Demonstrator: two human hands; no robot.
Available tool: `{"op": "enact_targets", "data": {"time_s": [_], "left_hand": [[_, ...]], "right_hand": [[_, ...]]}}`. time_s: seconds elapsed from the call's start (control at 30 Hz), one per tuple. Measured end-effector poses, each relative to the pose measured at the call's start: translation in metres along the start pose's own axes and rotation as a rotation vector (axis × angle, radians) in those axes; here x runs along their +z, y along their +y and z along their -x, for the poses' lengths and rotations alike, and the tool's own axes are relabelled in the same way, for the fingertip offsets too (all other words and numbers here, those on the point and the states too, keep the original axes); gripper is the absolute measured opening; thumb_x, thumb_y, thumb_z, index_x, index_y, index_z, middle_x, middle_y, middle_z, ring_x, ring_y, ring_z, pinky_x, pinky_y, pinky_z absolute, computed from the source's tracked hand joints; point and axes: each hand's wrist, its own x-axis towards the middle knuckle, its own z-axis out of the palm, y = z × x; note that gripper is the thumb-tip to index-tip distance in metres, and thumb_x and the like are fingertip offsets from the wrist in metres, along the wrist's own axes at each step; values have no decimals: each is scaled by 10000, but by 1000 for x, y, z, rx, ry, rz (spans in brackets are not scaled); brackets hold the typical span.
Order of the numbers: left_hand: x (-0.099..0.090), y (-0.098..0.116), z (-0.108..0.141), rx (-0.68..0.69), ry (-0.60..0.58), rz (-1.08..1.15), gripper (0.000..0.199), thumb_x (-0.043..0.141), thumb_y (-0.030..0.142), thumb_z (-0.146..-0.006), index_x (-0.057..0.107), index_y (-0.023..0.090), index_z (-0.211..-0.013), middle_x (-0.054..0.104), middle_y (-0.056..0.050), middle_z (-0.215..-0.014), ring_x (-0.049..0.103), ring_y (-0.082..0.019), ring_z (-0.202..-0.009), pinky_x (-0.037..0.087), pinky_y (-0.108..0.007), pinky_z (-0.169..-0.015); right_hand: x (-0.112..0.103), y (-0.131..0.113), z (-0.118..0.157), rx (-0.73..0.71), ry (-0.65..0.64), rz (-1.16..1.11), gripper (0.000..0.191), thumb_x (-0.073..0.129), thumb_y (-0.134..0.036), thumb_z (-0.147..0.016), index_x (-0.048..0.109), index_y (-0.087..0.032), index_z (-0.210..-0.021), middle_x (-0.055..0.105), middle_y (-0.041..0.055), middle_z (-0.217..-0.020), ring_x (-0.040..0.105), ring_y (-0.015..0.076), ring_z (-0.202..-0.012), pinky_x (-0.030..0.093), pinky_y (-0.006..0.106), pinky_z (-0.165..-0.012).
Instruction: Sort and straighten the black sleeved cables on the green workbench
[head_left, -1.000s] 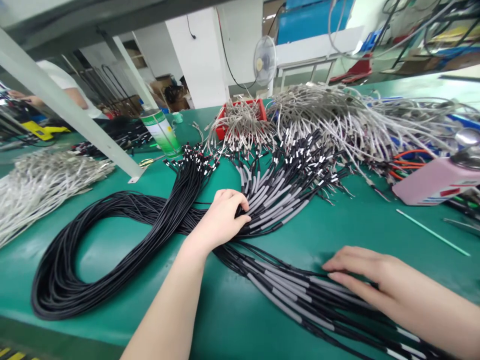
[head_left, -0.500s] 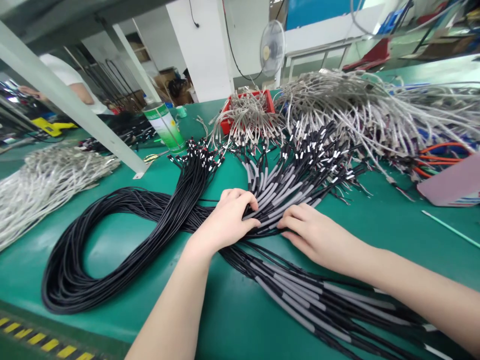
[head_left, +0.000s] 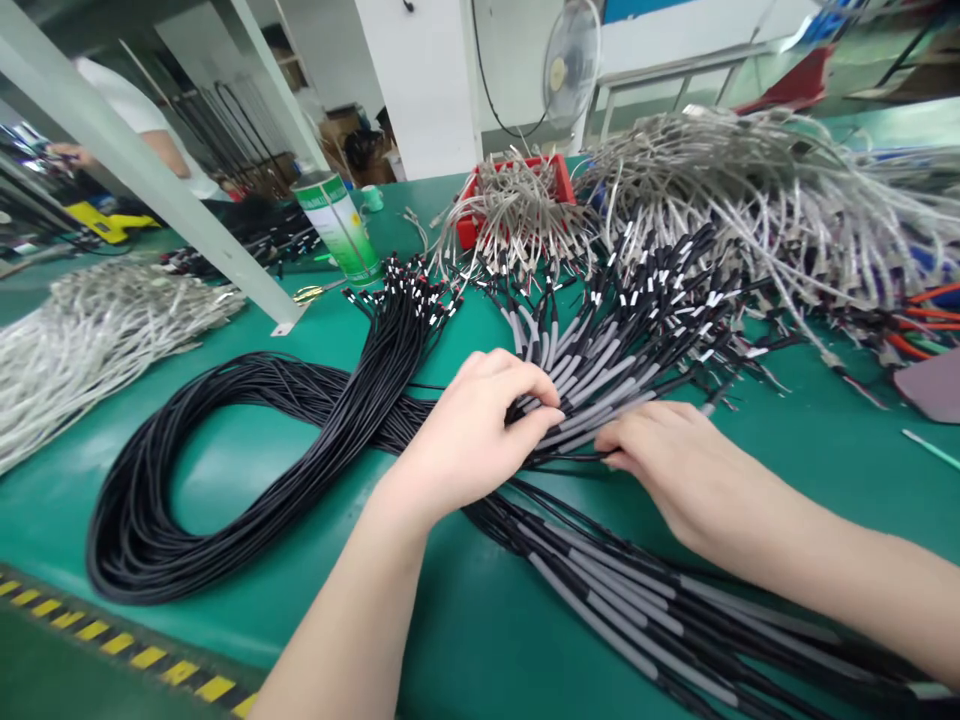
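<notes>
Black cables (head_left: 225, 535) lie in a large loop on the green table, their white-tipped ends fanned out behind. My left hand (head_left: 491, 425) is closed on cables at the base of a spread bundle with grey sleeves (head_left: 600, 375). Just right of it, my right hand (head_left: 660, 450) pinches a black cable at the bundle's near side, thumb and fingers together. A second group of grey-sleeved cables (head_left: 622, 595) runs beneath my right forearm toward the lower right.
Behind the bundle stand a red bin (head_left: 469, 225) of grey cables and a big grey cable heap (head_left: 720, 170). A green can (head_left: 337, 230) is beside a slanted metal post (head_left: 165, 190). White cables (head_left: 97, 340) lie left. A person's arm (head_left: 165, 150) shows at the back left.
The view has shifted, so most things sit a little differently in it. My right hand has closed more, its fingertips now together on a cable. My left hand stays at the bundle.
</notes>
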Motion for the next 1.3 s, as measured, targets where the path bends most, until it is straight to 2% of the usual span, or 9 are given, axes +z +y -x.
{"op": "enact_targets", "data": {"time_s": [0.13,0.3,0.43,0.53,0.6,0.73,0.83,1.07,1.3], "left_hand": [[-10,-2,3,-8,-245,117,138,584,265,-882,692,212,-950,692,4,-930,597,-167,-920,441,-271,-842],[-18,-9,4,-74,-378,224,165,607,219,-852,731,201,-959,712,3,-930,636,-142,-847,459,-225,-758],[-17,-11,2,-85,-397,249,173,621,196,-835,732,217,-966,737,18,-943,641,-157,-904,468,-231,-784],[-15,-13,1,-112,-394,304,151,622,188,-828,729,225,-928,744,33,-913,647,-145,-836,480,-232,-742],[-13,-14,0,-139,-391,350,130,620,187,-824,725,218,-892,739,36,-874,645,-133,-787,482,-225,-711],[-13,-14,0,-166,-384,422,82,640,172,-800,707,202,-838,725,31,-835,642,-125,-778,485,-204,-693],[-15,-12,-1,-199,-382,438,46,662,169,-779,690,185,-812,708,18,-793,639,-122,-740,488,-197,-651],[-16,-10,-1,-214,-409,450,60,657,165,-765,681,165,-821,691,8,-787,626,-111,-731,487,-182,-639],[-16,-6,0,-252,-435,465,89,590,139,-738,650,173,-794,653,27,-759,575,-96,-686,451,-178,-596]], "right_hand": [[-13,-6,-1,45,1,-212,144,374,-231,-975,511,-248,-1015,637,-2,-869,607,123,-740,490,215,-636],[-10,-5,-4,135,54,-377,148,388,-306,-979,531,-268,-981,645,-28,-790,634,111,-700,506,187,-613],[-10,-5,-6,265,31,-520,186,454,-393,-936,596,-275,-912,657,-12,-754,640,145,-682,510,217,-595],[-12,-8,-7,345,11,-554,236,463,-449,-920,612,-272,-877,657,3,-742,639,163,-680,517,237,-599],[-13,-8,-7,334,38,-548,225,476,-453,-914,609,-275,-876,660,5,-757,641,165,-685,521,235,-595],[-8,-6,-3,223,89,-460,101,494,-361,-925,576,-320,-967,666,-15,-872,649,153,-787,525,213,-659],[-3,-4,0,162,107,-437,100,485,-312,-933,542,-349,-1006,642,-26,-918,632,146,-847,519,206,-711],[-2,-5,2,154,124,-472,99,494,-285,-925,525,-342,-999,614,-8,-942,607,167,-899,533,241,-739],[-3,-6,4,204,175,-487,88,528,-336,-913,551,-337,-998,640,-26,-904,637,139,-820,548,185,-693]]}}
